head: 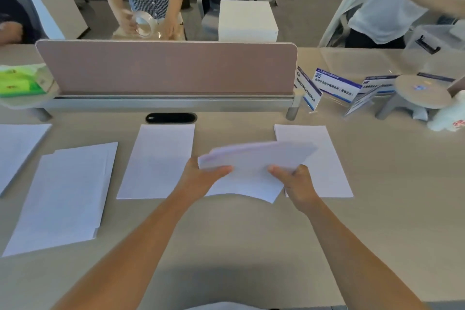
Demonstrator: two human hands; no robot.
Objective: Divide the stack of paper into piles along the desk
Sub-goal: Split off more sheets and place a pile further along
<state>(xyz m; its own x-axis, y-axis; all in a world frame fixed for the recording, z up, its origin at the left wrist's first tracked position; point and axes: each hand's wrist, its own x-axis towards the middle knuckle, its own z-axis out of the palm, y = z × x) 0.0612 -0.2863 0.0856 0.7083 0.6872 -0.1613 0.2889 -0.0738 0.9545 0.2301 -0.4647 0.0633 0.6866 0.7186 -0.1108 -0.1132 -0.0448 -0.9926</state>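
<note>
The person at the beige surface (239, 234) holds a loose stack of white paper sheets (254, 166) just above it, slightly fanned and blurred along its far edge. The left hand (201, 178) grips the stack's left edge, thumb on top and fingers hidden beneath. The right hand (299, 186) grips the near right corner the same way, thumb lying across the top sheet.

Four white paper piles lie flat along the surface. A far-left pile (17, 148) runs out of view, and a second pile (65, 194) with uneven edges lies beside it. A middle pile (157, 161) sits just left of the left hand, and a right pile (327, 158) is partly covered by the held stack.

Behind them are a black oval cable slot (171, 118) and a dusty-pink divider panel (168, 68). A green tissue pack (20, 80) sits at the far left, and blue-and-white name cards (334, 85) stand at the right.
</note>
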